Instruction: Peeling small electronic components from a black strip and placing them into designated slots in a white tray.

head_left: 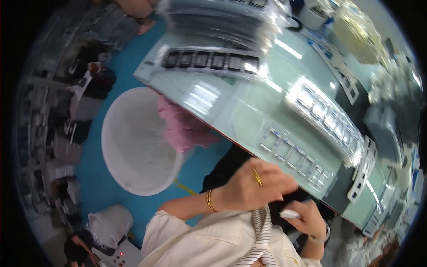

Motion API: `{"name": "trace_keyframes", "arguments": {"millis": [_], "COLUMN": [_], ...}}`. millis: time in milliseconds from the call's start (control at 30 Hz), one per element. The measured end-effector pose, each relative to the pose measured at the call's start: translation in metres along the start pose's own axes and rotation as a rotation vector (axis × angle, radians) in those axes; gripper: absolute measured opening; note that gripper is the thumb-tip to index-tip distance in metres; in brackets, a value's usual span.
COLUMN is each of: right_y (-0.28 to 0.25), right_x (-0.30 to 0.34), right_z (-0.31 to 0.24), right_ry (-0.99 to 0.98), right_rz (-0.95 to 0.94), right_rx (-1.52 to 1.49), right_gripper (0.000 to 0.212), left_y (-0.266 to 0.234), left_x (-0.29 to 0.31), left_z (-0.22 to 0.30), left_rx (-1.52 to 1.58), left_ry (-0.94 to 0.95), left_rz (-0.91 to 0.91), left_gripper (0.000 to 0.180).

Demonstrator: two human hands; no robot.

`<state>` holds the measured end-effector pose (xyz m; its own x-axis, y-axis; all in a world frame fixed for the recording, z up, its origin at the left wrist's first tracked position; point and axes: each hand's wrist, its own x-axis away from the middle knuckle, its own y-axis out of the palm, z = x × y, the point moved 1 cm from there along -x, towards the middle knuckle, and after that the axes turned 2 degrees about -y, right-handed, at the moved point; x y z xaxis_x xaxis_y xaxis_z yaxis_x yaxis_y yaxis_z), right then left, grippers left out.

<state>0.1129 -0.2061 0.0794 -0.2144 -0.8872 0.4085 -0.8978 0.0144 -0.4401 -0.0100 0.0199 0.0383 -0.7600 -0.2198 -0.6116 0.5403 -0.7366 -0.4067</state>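
In front of my body, my left hand [255,184], with a gold ring and bracelet, is held at the near table edge. Its fingers stretch rightward, slightly blurred, and nothing shows in them. Lower and to the right, my right hand [310,219] is closed on a small white object [290,214] whose kind I cannot make out. Just beyond my left hand, a clear strip with rectangular openings [295,156] lies on the glass-like table [242,109]. Farther back is a plastic-wrapped stack of similar frames [327,118].
A row of dark-framed rectangular pieces [211,60] lies before a large wrapped stack [218,22]. White slotted strips [362,171] rest at the right. On the blue floor stands a white tub [138,142] with pink cloth [182,124] over its rim. Shelves line the left.
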Motion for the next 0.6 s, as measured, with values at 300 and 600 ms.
{"name": "trace_keyframes", "arguments": {"millis": [300, 600], "right_y": [0.079, 0.133], "right_x": [0.252, 0.33], "right_z": [0.293, 0.358], "right_ry": [0.94, 0.981], "right_rz": [0.315, 0.138], "right_rx": [0.397, 0.387], "right_gripper": [0.046, 0.117], "left_y": [-0.168, -0.189], "left_x": [0.032, 0.022], "left_z": [-0.153, -0.196], "left_rx": [-0.783, -0.965], "left_ry": [-0.486, -0.656], "left_rz": [0.587, 0.566], "left_gripper": [0.017, 0.017]}}
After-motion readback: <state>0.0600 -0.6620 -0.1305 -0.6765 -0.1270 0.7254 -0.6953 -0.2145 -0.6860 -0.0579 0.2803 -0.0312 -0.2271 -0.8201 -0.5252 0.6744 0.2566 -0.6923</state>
